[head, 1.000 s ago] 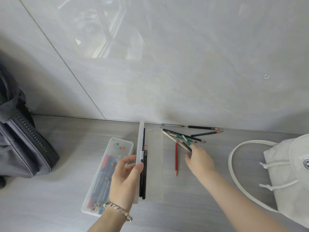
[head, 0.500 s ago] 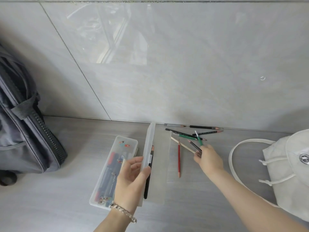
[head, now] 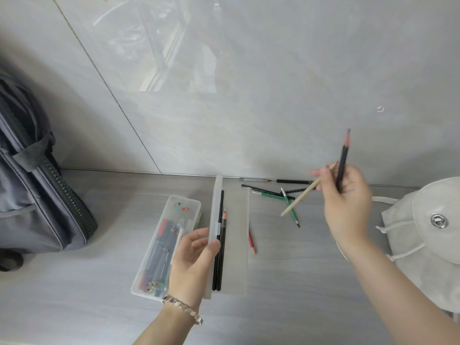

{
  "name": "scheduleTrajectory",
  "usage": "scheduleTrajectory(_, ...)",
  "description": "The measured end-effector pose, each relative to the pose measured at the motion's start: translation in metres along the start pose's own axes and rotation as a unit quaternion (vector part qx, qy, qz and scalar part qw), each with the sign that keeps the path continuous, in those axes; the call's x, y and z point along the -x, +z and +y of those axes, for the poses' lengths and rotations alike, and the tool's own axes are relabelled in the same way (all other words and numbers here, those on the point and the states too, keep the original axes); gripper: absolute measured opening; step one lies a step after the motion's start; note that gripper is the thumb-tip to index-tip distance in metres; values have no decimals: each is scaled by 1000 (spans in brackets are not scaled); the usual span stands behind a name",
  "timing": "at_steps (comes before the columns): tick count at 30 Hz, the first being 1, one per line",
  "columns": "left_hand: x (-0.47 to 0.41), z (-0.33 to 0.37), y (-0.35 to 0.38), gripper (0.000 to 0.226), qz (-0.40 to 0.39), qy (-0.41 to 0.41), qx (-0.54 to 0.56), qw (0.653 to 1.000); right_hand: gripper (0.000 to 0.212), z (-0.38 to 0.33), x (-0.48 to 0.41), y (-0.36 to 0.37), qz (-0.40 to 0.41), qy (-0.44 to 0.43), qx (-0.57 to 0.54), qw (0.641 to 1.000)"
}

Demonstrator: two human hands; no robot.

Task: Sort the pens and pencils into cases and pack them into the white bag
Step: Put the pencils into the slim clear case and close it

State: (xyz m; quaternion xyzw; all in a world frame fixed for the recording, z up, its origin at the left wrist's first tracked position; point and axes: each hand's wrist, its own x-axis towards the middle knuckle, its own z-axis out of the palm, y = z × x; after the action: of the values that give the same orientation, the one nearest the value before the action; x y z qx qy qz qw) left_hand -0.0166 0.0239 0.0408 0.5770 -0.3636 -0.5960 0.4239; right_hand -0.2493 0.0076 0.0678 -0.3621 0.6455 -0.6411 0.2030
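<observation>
My right hand (head: 347, 195) is up in the air, fingers curled round two pencils: dark pencil (head: 343, 165) pointing up, wooden pencil (head: 302, 197) slanting down-left.

My left hand (head: 193, 260) pinches the raised lid (head: 216, 207) of the open case (head: 236, 257), thumb on its edge. Two black pencils (head: 219, 257) lie inside, against the hinge side. The pen case (head: 166, 245) sits just left of it, closed and full.

Loose between the open case and the white bag (head: 423, 232):
- green pencil (head: 290, 205)
- red pencil (head: 252, 242), hard against the case wall
- a few dark ones by the wall

The white bag is far right, well apart from the cases. A grey backpack (head: 37, 183) is far left.

My read on handling:
- Pencils are light, stiff and round, so they roll and slip. Leads are brittle, so take them mid-shaft, not by the tips.
- The case is thin plastic and the lid likely flexes. Once closed, grip it by the long sides.
</observation>
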Motion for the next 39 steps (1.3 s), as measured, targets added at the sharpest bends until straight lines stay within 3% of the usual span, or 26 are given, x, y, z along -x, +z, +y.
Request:
scheduleTrajectory(3, 3, 1, -1, 33, -17, -5, -31, 999, 18, -34, 3, 6, -20, 46, -140, 989)
scheduleTrajectory(6, 7, 0, -1, 33, -42, -12, -48, 998, 17, -42, 19, 25, -78, 110, -164, 977)
scheduleTrajectory(12, 17, 6, 2, 42, -68, 2, -39, 997, 16, -11, 58, 56, -173, 140, -43, 974)
scheduleTrajectory(20, 24, 8, 5, 40, -61, -21, -46, 997, 19, 3, 64, 57, -232, 62, 221, 945)
scheduleTrajectory(23, 27, 9, 8, 37, -63, -28, -44, 997, 23, 1, 67, 56, -252, 44, 268, 929)
scheduleTrajectory(27, 28, 13, 10, 53, -48, -28, -47, 997, 14, 2, 71, 55, -187, 104, 163, 963)
scheduleTrajectory(31, 26, 10, 11, 41, -21, -42, -50, 998, 29, -9, 86, 58, -156, 229, 6, 961)
scheduleTrajectory(33, 26, 9, 13, 42, -12, -55, -51, 997, 40, -14, 98, 62, -169, 208, 4, 963)
scheduleTrajectory(35, 28, 12, 16, 55, -5, -65, -43, 997, 36, -11, 107, 65, -195, 125, 107, 967)
scheduleTrajectory(39, 29, 19, 20, 65, 7, -85, -23, 996, 32, -4, 118, 68, -258, 23, 265, 929)
